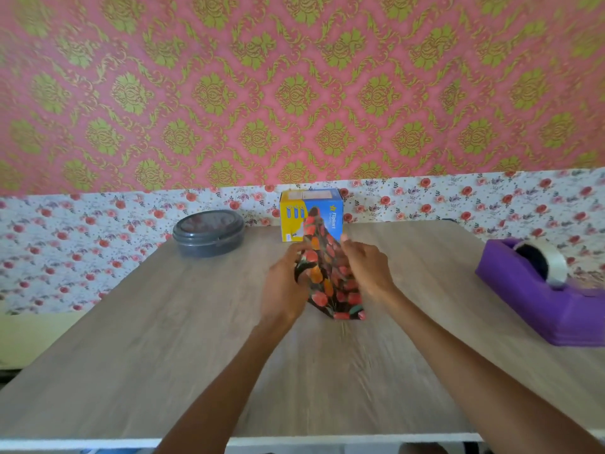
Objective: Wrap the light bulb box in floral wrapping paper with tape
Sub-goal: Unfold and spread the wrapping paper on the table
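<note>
Presently the paper (327, 283) is pinched by left hand (284, 283) and right hand (368, 268); pulled apart hastily, it could be torn.

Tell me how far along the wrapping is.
Barely started. Done: nothing wrapped; the light bulb box stands bare at the far edge of the table. In hand: the left hand and right hand hold the floral wrapping paper, folded up. Left: spreading it, wrapping the box, taping from the purple tape dispenser.

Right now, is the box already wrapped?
No, the box stands bare beyond the paper, which the left hand and right hand hold.
</note>
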A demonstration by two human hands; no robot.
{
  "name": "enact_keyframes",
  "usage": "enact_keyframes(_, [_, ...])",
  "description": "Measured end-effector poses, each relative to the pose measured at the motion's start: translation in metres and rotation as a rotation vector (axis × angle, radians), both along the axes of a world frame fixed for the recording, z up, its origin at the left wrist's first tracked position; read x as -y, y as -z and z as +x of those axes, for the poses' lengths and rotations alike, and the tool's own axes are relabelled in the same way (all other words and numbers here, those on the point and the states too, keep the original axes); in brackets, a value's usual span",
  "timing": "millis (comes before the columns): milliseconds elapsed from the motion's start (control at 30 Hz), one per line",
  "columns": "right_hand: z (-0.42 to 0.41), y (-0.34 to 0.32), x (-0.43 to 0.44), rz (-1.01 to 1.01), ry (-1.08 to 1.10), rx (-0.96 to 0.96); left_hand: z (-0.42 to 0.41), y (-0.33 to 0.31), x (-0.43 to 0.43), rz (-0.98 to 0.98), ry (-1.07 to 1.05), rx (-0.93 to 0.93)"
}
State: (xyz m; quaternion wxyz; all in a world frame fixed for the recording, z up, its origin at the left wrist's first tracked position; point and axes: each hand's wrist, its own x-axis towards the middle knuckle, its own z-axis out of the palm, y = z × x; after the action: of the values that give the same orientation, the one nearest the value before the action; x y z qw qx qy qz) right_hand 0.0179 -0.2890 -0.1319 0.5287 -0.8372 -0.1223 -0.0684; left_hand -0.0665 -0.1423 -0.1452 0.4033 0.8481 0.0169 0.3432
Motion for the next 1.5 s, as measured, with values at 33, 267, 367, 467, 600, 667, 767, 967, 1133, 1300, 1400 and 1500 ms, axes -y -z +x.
enact_keyframes(33, [-0.004,-0.013,-0.001,0.141,-0.056,-0.096,0.002,-0.005,0.002,0.137,0.000,0.054])
enact_keyframes(267, [-0.012,-0.061,0.005,0.348,-0.164,-0.164,0.006,-0.027,0.019,0.775,-0.054,0.135])
enact_keyframes(367, [-0.004,-0.055,0.009,0.315,-0.087,-0.062,-0.006,-0.036,0.025,0.386,0.129,-0.038])
enact_keyframes(467, [0.000,-0.048,0.013,0.163,-0.015,0.043,-0.007,-0.042,0.027,-0.132,0.303,-0.093])
enact_keyframes(600, [-0.002,-0.038,0.010,0.057,-0.016,0.151,0.011,-0.046,0.013,-0.295,0.174,-0.186])
enact_keyframes(667, [0.001,-0.032,0.007,0.072,-0.029,0.177,0.022,-0.043,0.009,-0.306,0.141,-0.214])
enact_keyframes(767, [0.010,-0.027,0.001,0.085,0.009,0.227,0.037,-0.033,0.004,-0.356,0.191,-0.206])
enact_keyframes(967, [0.025,-0.030,-0.013,0.002,0.057,0.261,0.061,-0.033,-0.007,-0.370,0.216,-0.228])
enact_keyframes(1133, [0.018,-0.022,-0.013,-0.003,0.118,0.281,0.060,-0.038,-0.006,-0.367,0.190,-0.216])
enact_keyframes(1300, [-0.004,-0.020,-0.009,0.017,0.048,0.294,0.048,-0.041,0.004,-0.330,0.114,-0.217])
enact_keyframes(1400, [-0.018,-0.033,-0.010,-0.016,0.017,0.319,0.037,-0.047,0.008,-0.283,0.057,-0.176])
enact_keyframes(1500, [-0.026,-0.048,-0.010,-0.053,0.023,0.339,0.035,-0.051,0.007,-0.270,0.040,-0.141])
